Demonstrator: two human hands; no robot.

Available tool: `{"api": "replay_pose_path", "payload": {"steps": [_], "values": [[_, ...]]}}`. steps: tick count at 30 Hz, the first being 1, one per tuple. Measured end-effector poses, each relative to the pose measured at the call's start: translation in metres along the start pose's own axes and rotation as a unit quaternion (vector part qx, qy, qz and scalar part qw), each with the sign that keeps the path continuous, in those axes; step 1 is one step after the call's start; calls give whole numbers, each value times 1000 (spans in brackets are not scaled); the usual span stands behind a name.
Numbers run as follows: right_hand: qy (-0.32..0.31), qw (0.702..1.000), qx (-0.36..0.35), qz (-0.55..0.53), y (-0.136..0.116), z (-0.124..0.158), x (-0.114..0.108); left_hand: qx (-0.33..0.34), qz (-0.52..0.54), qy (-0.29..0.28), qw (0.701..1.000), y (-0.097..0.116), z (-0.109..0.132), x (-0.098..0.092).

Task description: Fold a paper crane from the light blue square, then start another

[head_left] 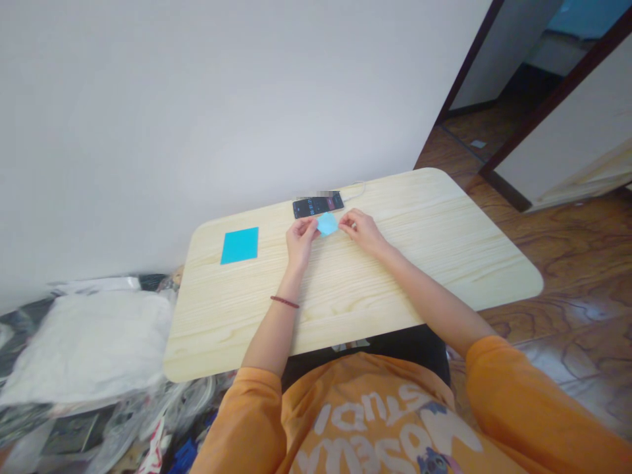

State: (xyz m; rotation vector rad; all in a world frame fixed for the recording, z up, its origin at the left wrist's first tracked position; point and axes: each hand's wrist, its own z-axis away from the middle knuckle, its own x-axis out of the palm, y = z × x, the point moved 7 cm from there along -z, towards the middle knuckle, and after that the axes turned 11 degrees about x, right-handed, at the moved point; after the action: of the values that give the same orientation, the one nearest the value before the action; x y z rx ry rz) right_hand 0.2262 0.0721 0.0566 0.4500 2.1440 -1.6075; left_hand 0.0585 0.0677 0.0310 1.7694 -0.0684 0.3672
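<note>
1. A small piece of folded light blue paper (pixel 326 224) is pinched at its left side by the fingertips of the left hand (pixel 301 238), thumb and fingers pressed together.
2. Its right side is held by the right hand (pixel 359 230), fingers closed on the paper.
3. The paper is held just above a pale pine-grain desk (pixel 237 316), between both hands.
4. Just behind it, a black smartphone (pixel 317 205) is laid flat, with a white cable (pixel 358 191) running from its right end.
5. To the left, a square cyan sheet of paper (pixel 239 245) is laid flat.
6. A dark red bracelet (pixel 285 301) is worn on the left wrist.
7. Orange sleeves (pixel 488 359) are seen at the desk's near edge, and a white bag (pixel 89 345) is heaped beyond its left side.
</note>
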Motion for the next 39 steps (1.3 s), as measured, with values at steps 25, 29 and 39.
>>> {"api": "replay_pose_path", "payload": {"steps": [25, 29, 39], "values": [[-40, 952, 121, -280, 3, 1, 5, -161, 100, -68, 979, -10, 15, 18], [-41, 944, 131, -300, 2, 2, 5, -171, 111, -82, 975, -10, 17, 23], [-14, 941, 155, -300, 5, 3, 2, -158, 96, -103, 977, -12, 16, 23]]}}
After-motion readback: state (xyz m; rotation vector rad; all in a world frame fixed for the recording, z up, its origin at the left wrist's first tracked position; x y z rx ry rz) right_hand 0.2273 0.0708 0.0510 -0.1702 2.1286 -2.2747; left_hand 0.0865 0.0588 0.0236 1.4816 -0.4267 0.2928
